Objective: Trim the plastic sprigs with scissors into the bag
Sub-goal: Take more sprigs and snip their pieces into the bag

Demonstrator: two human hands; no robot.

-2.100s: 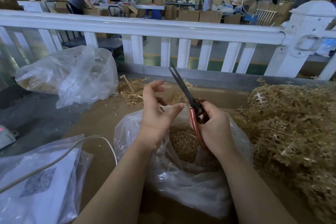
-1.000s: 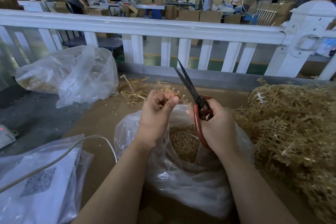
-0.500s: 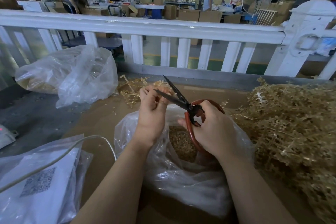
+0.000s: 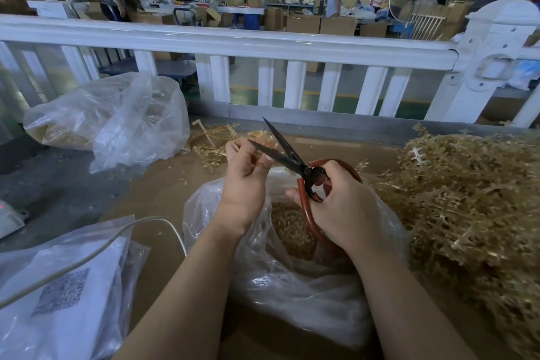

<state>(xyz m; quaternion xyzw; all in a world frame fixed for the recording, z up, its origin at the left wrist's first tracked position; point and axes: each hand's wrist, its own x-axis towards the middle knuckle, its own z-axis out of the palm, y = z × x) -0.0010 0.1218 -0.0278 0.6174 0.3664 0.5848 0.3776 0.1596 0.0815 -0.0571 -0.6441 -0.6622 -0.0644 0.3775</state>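
Hiding its sprig, left hand (image 4: 244, 181) meets open scissors (image 4: 287, 155).

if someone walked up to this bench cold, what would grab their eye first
Most likely the scissors at centre: dark blades open, red handles gripped by the right hand, with the left hand pinching a sprig at the blades. Just below sits a clear bag holding trimmed bits. Next would be the big tangled heap of sprigs on the right.
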